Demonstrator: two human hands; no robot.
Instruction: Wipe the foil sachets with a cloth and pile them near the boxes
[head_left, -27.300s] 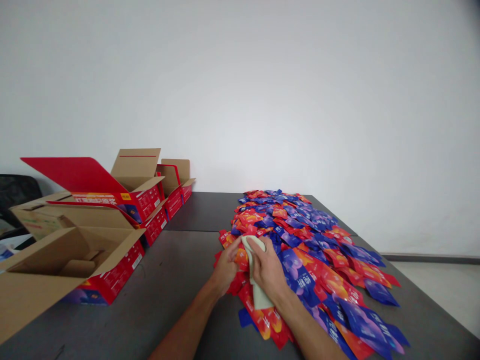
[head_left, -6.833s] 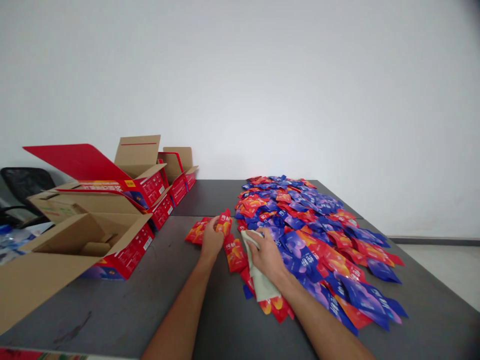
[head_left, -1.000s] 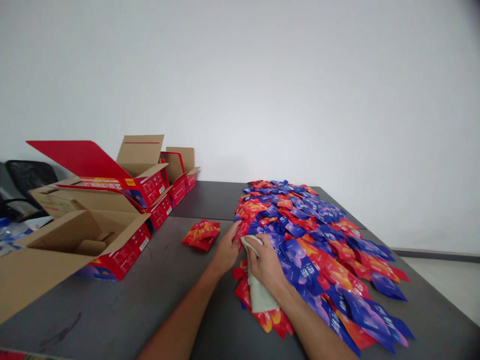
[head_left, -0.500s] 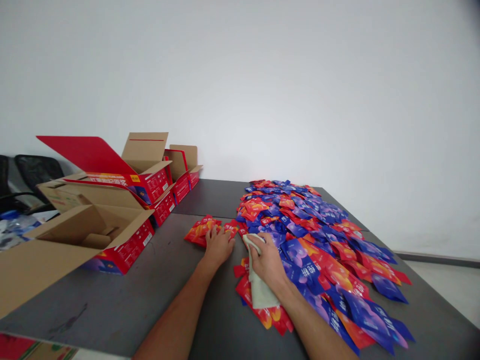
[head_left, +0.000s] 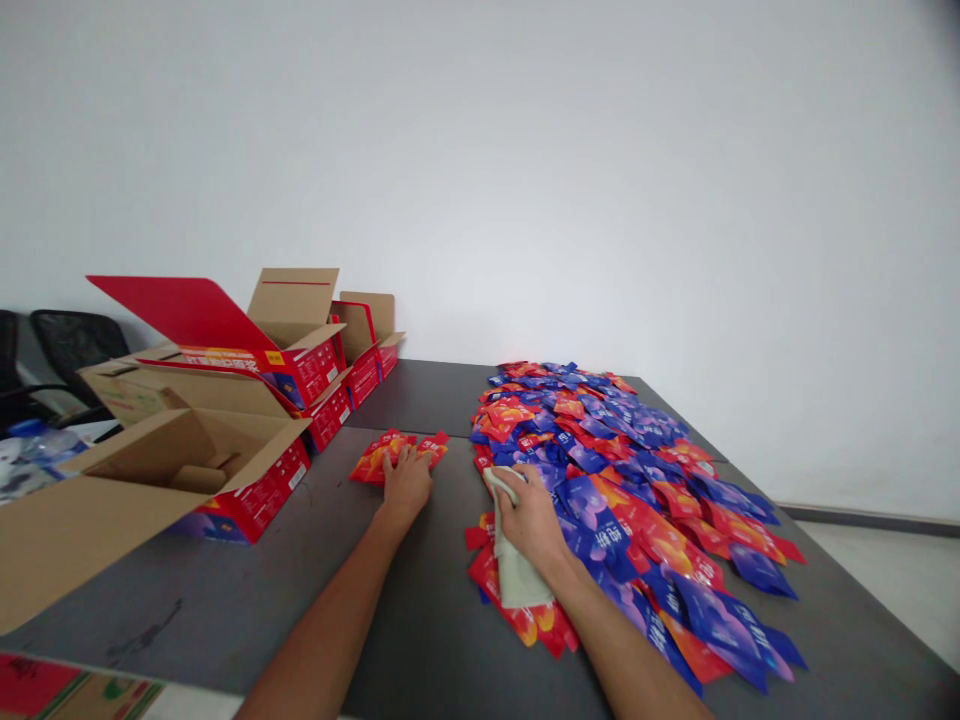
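Note:
My left hand (head_left: 407, 488) rests on a small group of red and orange packets (head_left: 373, 460) on the dark table, its fingers curled over their near edge. Folded in my right hand (head_left: 534, 520) is a pale green cloth (head_left: 521, 580), gripped at its upper end. The cloth's lower part hangs over several red packets (head_left: 553, 630) at the near left edge of a large pile of red and blue packets (head_left: 600, 530). The undersides of the packets at my left fingers are hidden.
An open cardboard box (head_left: 259, 490) with red printed sides stands at the left, its flaps spread. More red boxes (head_left: 319, 370) are lined up behind it. Chairs (head_left: 79, 345) and plastic bottles (head_left: 45, 440) lie beyond the table's left side. A white wall (head_left: 480, 180) rises behind.
My left hand has moved left, and the red packets under it have slid left with it. My right hand keeps its grip on the cloth, in nearly the same place.

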